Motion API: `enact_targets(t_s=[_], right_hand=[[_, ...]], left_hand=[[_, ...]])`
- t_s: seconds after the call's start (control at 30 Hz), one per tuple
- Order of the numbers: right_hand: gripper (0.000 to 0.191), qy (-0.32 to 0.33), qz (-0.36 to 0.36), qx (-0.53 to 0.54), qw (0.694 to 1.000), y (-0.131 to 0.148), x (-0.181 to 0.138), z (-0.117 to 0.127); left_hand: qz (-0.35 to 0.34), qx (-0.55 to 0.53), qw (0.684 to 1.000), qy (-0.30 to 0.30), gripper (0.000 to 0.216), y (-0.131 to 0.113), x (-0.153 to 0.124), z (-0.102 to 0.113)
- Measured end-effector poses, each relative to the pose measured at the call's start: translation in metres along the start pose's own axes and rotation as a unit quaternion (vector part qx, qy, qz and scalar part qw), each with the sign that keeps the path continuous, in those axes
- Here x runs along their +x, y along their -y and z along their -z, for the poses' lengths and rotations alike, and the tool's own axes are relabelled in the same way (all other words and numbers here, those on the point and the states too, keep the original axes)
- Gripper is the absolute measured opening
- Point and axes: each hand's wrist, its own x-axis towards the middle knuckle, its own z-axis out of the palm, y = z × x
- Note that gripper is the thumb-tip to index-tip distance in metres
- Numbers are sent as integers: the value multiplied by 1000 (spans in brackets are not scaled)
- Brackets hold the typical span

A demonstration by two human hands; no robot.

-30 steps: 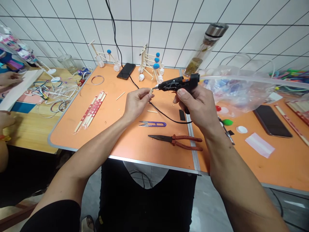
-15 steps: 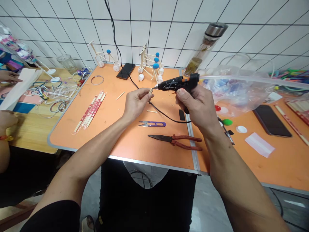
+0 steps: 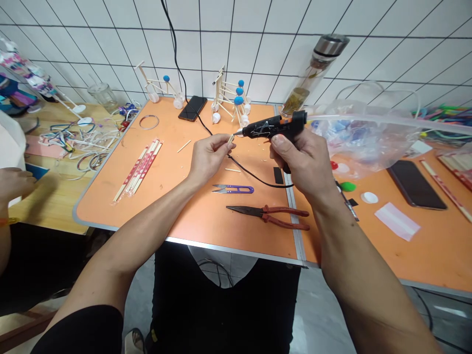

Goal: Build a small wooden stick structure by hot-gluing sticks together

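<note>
My right hand [image 3: 303,158] is wrapped round the handle of a black hot glue gun [image 3: 271,128], whose nozzle points left. Pinched between the fingertips of my left hand [image 3: 210,156] are short pale wooden sticks [image 3: 231,139]; the nozzle tip is at their upper end, and I cannot tell whether it touches. Below my hands lie purple thread snips [image 3: 236,189] and red-handled long-nose pliers [image 3: 266,215]. A loose piece of stick [image 3: 233,170] rests near my left hand. Behind stand stick models with blue balls [image 3: 230,96] and white wheels.
Wrapped chopsticks [image 3: 139,169] lie to the left, a phone [image 3: 192,108] at the back. On the right are a tilted glass bottle [image 3: 311,76], a plastic bag [image 3: 365,137] and another phone [image 3: 416,184]. A cable crosses the table. Another person's hand [image 3: 16,184] is far left.
My hands and the glue gun hold almost the same pose, with the nozzle still at the sticks. At far left, the other person's hands and white sheet have moved.
</note>
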Motion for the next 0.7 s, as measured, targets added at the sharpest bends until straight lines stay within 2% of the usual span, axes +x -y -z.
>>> enact_targets(t_s=[0.7], right_hand=[[57, -1, 4, 0, 1000, 0, 0, 1]], left_hand=[[-9, -2, 1000, -2, 34, 0, 1, 0]])
